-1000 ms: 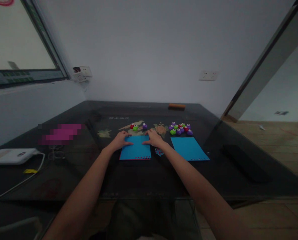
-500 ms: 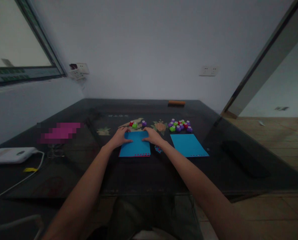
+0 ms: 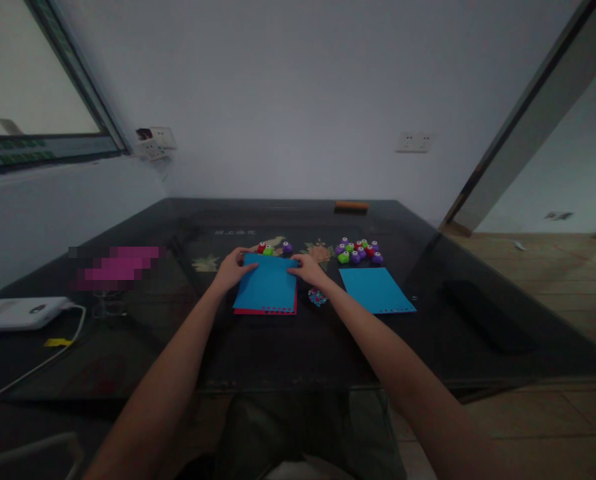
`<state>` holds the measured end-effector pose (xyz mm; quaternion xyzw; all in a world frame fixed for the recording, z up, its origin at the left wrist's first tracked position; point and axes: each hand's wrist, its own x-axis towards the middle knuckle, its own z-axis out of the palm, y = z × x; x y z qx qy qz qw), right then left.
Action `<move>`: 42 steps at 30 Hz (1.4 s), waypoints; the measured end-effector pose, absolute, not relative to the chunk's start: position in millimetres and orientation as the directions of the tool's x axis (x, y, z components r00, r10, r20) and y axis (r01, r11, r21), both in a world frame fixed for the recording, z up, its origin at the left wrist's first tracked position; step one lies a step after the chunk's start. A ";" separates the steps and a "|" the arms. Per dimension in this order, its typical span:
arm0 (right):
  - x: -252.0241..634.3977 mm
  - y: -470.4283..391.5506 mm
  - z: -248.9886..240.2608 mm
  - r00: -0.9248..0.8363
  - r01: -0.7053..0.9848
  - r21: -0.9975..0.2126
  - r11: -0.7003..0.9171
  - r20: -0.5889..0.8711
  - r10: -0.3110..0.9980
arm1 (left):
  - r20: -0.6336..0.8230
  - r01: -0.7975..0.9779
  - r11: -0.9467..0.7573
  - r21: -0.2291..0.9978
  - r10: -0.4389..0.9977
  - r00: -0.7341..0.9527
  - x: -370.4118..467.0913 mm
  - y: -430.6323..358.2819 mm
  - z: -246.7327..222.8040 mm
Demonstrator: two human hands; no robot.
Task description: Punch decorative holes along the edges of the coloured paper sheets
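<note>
A blue sheet (image 3: 267, 283) with a row of holes along its near edge lies over a red sheet (image 3: 248, 312), whose rim shows below. My left hand (image 3: 235, 269) is closed on the blue sheet's far left corner, thumb on top. At the far right corner my right hand (image 3: 308, 270) pinches the same sheet. Just beyond it sit a few small eyed pieces, among them a green piece (image 3: 268, 251) and a purple piece (image 3: 287, 247). To the right lies another blue sheet (image 3: 375, 290) with holes on its near edge.
Several coloured eyed pieces (image 3: 359, 251) cluster behind the right sheet. Small blue and red bits (image 3: 317, 297) lie by my right wrist. An orange-brown roll (image 3: 351, 207) is at the back, a dark flat object (image 3: 485, 317) at right, a white device (image 3: 25, 312) with cable at left.
Both hands have drawn the top blue sheet slightly away from me, so more of the red sheet shows along the near edge. The view has shifted slightly.
</note>
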<state>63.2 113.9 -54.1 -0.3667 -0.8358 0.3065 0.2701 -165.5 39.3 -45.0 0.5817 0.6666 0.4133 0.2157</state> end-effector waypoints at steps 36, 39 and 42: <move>82.3 122.6 -51.2 -0.651 -0.026 -0.993 0.119 0.107 0.752 | 0.184 0.245 -0.154 0.957 0.977 -0.106 -141.5 31.3 -37.1; 83.4 123.2 -50.3 -0.656 -0.027 -0.990 0.136 0.120 0.745 | 0.200 0.244 -0.167 0.955 0.972 -0.119 -141.2 32.5 -38.3; 84.2 123.3 -49.6 -0.652 -0.023 -0.988 0.153 0.131 0.747 | 0.229 0.264 -0.191 0.946 0.966 -0.123 -139.6 33.1 -39.4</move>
